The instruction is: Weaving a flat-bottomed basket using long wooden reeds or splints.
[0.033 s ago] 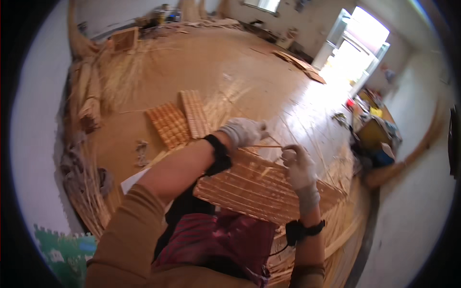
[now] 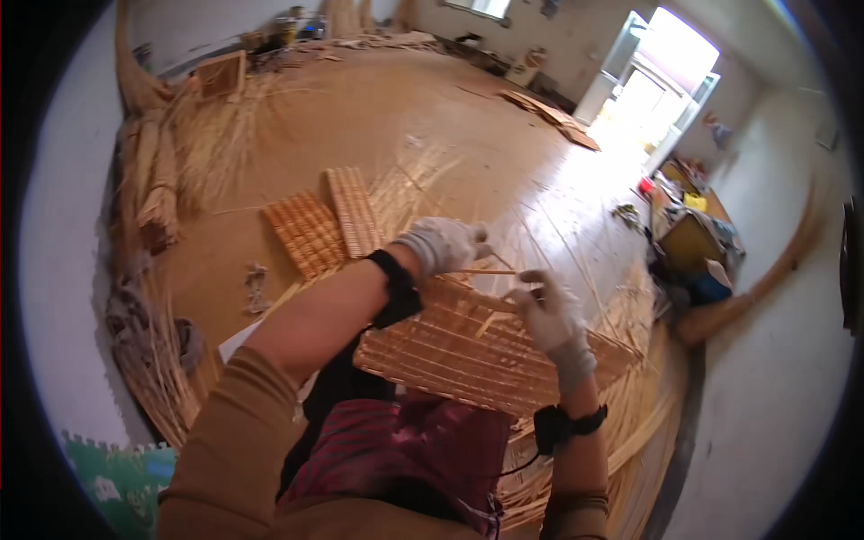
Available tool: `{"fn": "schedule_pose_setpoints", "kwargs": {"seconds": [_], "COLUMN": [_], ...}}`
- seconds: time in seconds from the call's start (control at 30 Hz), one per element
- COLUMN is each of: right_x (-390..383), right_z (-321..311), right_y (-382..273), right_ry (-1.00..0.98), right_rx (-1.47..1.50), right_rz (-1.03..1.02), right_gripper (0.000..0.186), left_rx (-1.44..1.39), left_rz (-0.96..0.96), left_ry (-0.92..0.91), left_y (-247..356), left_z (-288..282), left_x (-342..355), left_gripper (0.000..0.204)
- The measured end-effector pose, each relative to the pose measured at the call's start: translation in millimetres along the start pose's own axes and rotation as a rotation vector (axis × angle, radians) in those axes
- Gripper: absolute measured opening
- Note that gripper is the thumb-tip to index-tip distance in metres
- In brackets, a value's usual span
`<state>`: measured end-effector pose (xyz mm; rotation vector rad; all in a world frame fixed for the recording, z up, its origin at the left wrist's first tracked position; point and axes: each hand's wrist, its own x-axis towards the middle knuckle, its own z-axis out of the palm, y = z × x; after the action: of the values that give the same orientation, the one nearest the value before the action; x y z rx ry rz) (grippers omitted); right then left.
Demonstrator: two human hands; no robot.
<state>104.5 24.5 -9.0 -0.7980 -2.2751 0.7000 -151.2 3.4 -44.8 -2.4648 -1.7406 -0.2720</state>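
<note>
A woven straw panel (image 2: 450, 346) with light ribs across it lies tilted over my lap. Above its far edge my left hand (image 2: 445, 245), in a pale work glove, is closed on a thin straw strand (image 2: 490, 271). The strand spans the gap between my hands and appears bent, with a second length slanting from my left fingertips. My right hand (image 2: 553, 324), gloved too, is over the right part of the panel, its fingers curled at the strand's other end. Its fingertip contact is partly hidden.
Two finished-looking woven pieces, a wider one (image 2: 304, 234) and a narrow one (image 2: 354, 211), lie on the floor ahead. Loose straw (image 2: 409, 184) is scattered around. Straw bundles (image 2: 159, 202) line the left wall. A cluttered heap (image 2: 693, 234) stands at right, near an open door (image 2: 652, 99).
The whole view has shifted slightly. My right hand has tilted, and its fingers look a little more spread over the panel. My left hand keeps its grip on the strand.
</note>
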Motion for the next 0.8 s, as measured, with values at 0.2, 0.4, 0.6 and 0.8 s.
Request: {"fn": "schedule_pose_setpoints", "kwargs": {"seconds": [0.2, 0.4, 0.6, 0.8], "right_x": [-9.5, -12.2, -8.2, -3.0], "right_z": [-17.1, 9.6, 19.6, 17.8], "right_y": [14.3, 28.2, 71.0, 13.2], "right_ry": [-0.168, -0.088, 0.247, 0.199], "right_rx": [0.036, 0.053, -0.114, -0.006], "right_rz": [0.138, 0.151, 0.031, 0.092], "right_gripper": [0.024, 0.022, 0.016, 0.025], "left_rx": [-0.034, -0.101, -0.27, -0.232], "left_rz": [-0.13, -0.206, -0.264, -0.281], "left_ry": [-0.222, -0.171, -0.162, -0.244], "left_y": [30.9, 15.0, 39.2, 31.5], "left_z": [-24.8, -1.9, -37.3, -31.6], "left_x": [20.6, 20.8, 12.0, 8.8], "left_gripper": [0.038, 0.035, 0.047, 0.05]}}
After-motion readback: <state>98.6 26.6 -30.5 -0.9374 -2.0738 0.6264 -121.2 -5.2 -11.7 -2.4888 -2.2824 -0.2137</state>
